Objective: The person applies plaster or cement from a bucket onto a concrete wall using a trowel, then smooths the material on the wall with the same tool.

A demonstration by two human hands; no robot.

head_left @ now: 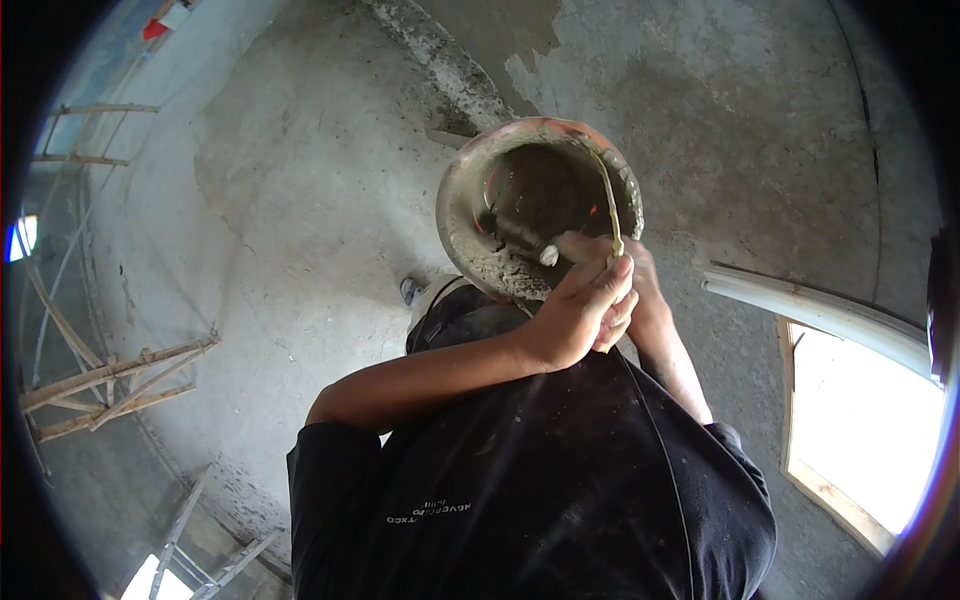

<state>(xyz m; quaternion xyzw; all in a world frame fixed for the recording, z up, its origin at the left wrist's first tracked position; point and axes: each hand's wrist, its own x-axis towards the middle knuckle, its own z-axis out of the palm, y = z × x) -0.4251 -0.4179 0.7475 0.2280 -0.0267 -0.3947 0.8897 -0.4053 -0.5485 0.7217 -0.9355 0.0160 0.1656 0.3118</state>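
A round orange bucket, its inside crusted with grey mortar, is in front of my body. A pale yellow cord runs from its far rim toward my hands at the near right rim. My left hand is closed on the cord, with its thumb on top. Just beyond it and partly hidden by it, my right hand is closed around the cord too, its fingers reaching over the bucket's opening. A whitish lump shows at those fingers; I cannot tell whether it is a cord end or a smeared fingertip.
Wooden frames stand along the left side, and a ladder at the lower left. A bright opening with a wooden edge lies at the right, below a long pale pipe-like bar. Rough grey concrete surrounds the bucket.
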